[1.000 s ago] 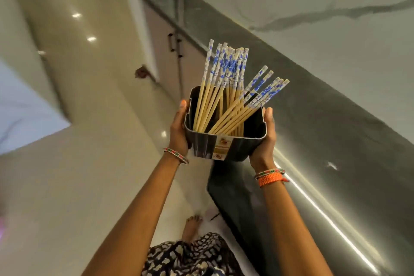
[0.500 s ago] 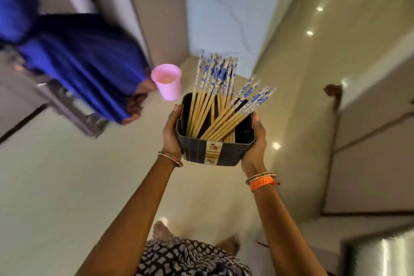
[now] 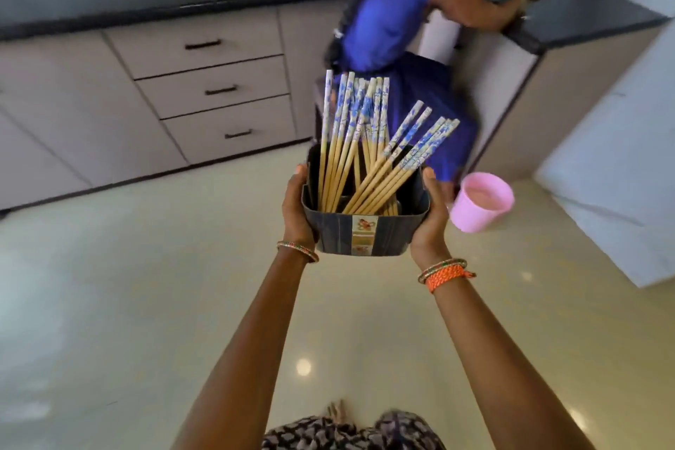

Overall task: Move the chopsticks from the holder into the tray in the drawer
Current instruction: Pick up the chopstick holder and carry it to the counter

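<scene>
Since half a second ago we are turning toward the closed drawers [image 3: 213, 88], left hand [image 3: 296, 210] and right hand [image 3: 431, 219] gripping the holder [image 3: 365, 234] level before them so the chopsticks [image 3: 359, 150] are staying inside.

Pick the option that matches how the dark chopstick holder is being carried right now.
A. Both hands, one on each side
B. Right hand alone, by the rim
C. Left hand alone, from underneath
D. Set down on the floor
A: the left hand and right hand each grip one side of the chopstick holder, held up above the floor with the chopsticks standing in it.
</scene>
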`<state>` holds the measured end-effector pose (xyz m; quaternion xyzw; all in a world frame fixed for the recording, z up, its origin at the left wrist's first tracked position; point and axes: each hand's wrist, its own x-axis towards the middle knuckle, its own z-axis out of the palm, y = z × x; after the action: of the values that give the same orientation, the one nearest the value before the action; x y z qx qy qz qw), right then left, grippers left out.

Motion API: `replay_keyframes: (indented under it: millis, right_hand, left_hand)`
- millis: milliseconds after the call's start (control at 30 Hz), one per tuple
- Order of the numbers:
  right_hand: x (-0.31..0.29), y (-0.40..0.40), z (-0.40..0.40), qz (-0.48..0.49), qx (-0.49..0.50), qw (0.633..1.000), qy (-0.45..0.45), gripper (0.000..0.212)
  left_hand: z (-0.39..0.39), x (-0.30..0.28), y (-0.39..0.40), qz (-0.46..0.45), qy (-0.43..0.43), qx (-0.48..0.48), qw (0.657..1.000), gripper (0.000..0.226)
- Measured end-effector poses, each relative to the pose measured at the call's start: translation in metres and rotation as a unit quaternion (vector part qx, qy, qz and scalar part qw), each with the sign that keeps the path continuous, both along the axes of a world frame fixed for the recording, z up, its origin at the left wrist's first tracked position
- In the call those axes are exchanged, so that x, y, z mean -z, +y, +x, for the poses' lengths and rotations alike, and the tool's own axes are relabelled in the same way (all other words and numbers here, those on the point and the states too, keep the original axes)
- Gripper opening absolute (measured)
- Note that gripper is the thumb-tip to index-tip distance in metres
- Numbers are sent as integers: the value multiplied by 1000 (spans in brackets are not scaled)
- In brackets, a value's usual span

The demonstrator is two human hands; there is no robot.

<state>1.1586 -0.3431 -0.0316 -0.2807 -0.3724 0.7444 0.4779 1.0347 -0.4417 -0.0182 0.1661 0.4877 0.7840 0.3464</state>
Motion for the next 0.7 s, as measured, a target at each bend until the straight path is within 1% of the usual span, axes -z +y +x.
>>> replay_keyframes:
  millis: [67,167,233,300,400,467,533,600,700]
  right_hand:
    - [0,8,-45,-3,-33,999,-23,37]
    - [-10,15,-103,33,-68,997,-15,23]
    - [-11,28,-145,62,-82,995,-14,24]
    - [-16,43,-183,68,-103,992,-9,23]
    - [-33,71,-241,112,-135,984,4,30]
    - [-38,94,-279,86,-154,984,28,43]
    - [-46,117,-319,70,-170,983,18,45]
    - [-46,142,-362,34,-188,981,32,41]
    - [-47,170,-414,20,-205,979,8,26]
  left_hand:
    - [-38,-2,-4,-16,15,-57,998,33]
    - [-90,-2,-2,-32,19,-119,992,28]
    - [-125,-3,4,-40,40,-145,988,27]
    - [-161,-6,17,-40,70,-147,986,29]
    - [-220,-17,45,-37,94,-152,983,31]
    - [-255,-24,65,-27,99,-153,983,32]
    - [-289,-31,85,-21,98,-159,982,32]
    - [-324,-34,104,-6,89,-157,984,31]
    - [-374,-38,125,22,74,-131,988,30]
